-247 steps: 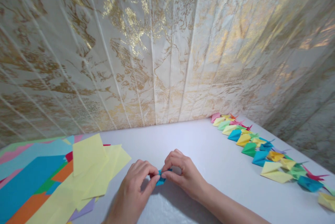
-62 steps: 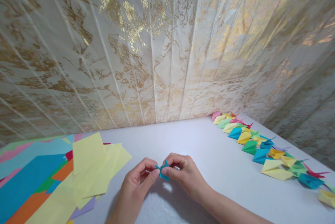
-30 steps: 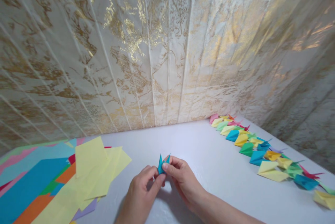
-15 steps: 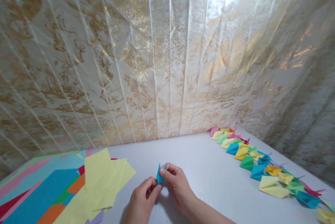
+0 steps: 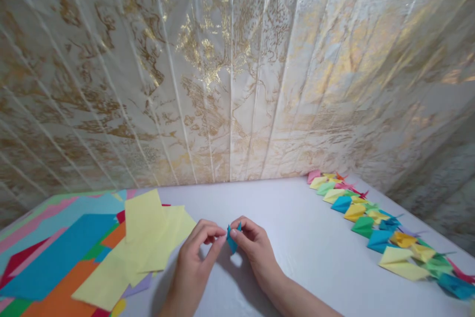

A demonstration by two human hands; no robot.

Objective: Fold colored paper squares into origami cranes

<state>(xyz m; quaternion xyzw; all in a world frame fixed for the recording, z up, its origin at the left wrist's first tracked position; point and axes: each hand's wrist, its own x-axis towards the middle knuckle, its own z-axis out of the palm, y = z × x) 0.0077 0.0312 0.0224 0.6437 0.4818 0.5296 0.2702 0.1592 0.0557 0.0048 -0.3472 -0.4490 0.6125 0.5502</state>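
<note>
A small blue origami crane [image 5: 232, 244], with two narrow points sticking up, is held above the table in the middle of the view. My right hand [image 5: 256, 250] grips it from the right between thumb and fingers, which cover part of it. On the other side, the thumb and forefinger of my left hand [image 5: 202, 252] pinch the tip of its left point. Its lower end hangs free between my hands.
Loose coloured sheets lie spread on the left, with pale yellow paper [image 5: 144, 218] on top and a large blue sheet [image 5: 67, 252] beside it. Rows of folded paper cranes [image 5: 380, 240] line the right edge of the white table [image 5: 319, 267]. A gold-patterned curtain [image 5: 222, 84] hangs behind.
My left hand has shifted from the crane's lower end up to the tip of its left point. The crane now tilts differently in my right hand. The camera view has shifted slightly.
</note>
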